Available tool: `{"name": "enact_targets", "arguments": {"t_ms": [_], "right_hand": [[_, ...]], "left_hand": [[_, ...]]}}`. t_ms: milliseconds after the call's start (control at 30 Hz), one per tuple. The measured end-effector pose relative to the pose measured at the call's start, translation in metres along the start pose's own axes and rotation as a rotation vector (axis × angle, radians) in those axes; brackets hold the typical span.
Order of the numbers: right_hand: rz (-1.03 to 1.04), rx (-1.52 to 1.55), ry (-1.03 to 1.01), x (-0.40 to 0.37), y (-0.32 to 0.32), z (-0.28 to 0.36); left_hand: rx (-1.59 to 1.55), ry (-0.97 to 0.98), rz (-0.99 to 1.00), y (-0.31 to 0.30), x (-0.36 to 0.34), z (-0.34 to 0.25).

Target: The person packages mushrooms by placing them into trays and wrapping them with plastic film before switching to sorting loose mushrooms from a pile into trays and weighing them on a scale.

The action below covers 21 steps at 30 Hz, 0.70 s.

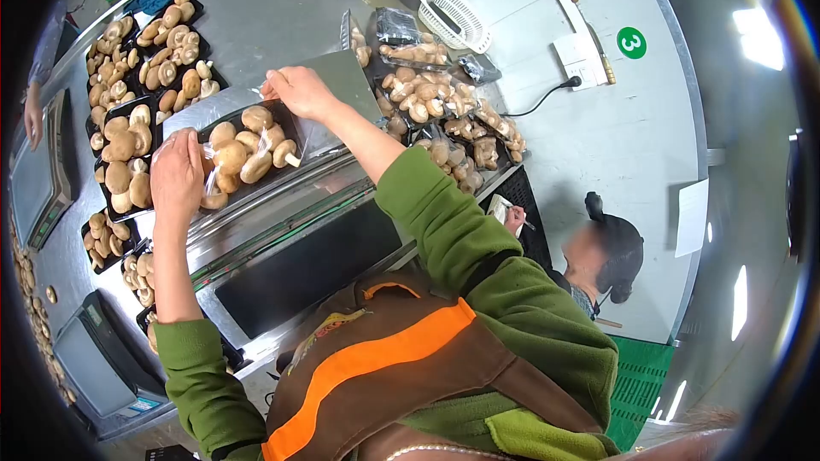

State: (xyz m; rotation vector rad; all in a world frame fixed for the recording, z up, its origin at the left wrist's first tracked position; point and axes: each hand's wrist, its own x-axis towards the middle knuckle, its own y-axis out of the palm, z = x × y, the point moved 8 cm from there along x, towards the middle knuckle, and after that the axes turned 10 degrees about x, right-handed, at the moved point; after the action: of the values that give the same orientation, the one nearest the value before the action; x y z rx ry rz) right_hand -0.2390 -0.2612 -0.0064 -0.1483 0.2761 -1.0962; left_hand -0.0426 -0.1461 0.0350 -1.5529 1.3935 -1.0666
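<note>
A black tray of brown mushrooms [231, 156] lies in front of me on the metal wrapping surface, with clear film partly over it. My left hand [177, 175] is at the tray's left end, fingers together against its edge and the film. At the tray's far right corner my right hand [299, 92] pinches clear film between thumb and fingers. A flat grey plate [343, 77] lies just beyond my right hand.
More mushroom trays [124, 145] stand at the left, near grey scales [98, 358]. Wrapped mushroom packs [427, 94] are piled at the right, below a white basket [453, 15]. A person [602, 256] is at the lower right; another person's hand [32, 115] shows far left.
</note>
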Motion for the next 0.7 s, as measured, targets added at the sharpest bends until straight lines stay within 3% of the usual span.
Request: {"name": "enact_targets", "arguments": {"t_ms": [67,133,167,233,300,367,433,500,567,633,667,700], "right_hand": [[-0.031,-0.067,-0.077,0.002,-0.006,0.012],[0.124,-0.436,0.047,0.005,-0.002,0.006],[0.122,-0.439,0.040,0.001,-0.005,0.008],[0.241,-0.013,0.418,-0.027,-0.004,-0.014],[0.263,0.134,0.324,-0.045,-0.004,-0.011],[0.326,0.327,0.284,-0.059,0.000,-0.028],[0.218,0.409,0.300,-0.072,0.006,-0.028],[-0.095,0.184,0.228,-0.080,-0.008,-0.023],[-0.133,0.135,0.130,-0.095,-0.010,-0.012],[-0.297,0.191,0.050,-0.139,-0.011,0.017],[-0.262,0.328,0.019,-0.154,-0.008,-0.005],[-0.256,0.535,0.189,-0.183,0.000,-0.004]], "left_hand": [[-0.089,-0.083,0.021,-0.018,-0.004,-0.008],[-0.229,-0.175,0.049,-0.016,-0.007,0.004],[-0.228,-0.174,0.041,-0.014,-0.010,0.010],[-0.490,-0.225,-0.034,-0.013,-0.023,0.025],[-0.530,-0.262,-0.080,-0.006,-0.042,0.045],[-0.693,-0.419,0.119,0.023,-0.062,0.063],[-0.775,-0.484,0.099,0.030,-0.068,0.056],[-0.615,-0.482,-0.065,0.018,-0.069,0.051],[-0.620,-0.466,-0.135,0.018,-0.072,0.046],[-0.597,-0.423,-0.346,-0.018,-0.093,0.024],[-0.620,-0.436,-0.243,-0.021,-0.105,0.019],[-0.658,-0.434,-0.194,-0.017,-0.121,0.016]]}}
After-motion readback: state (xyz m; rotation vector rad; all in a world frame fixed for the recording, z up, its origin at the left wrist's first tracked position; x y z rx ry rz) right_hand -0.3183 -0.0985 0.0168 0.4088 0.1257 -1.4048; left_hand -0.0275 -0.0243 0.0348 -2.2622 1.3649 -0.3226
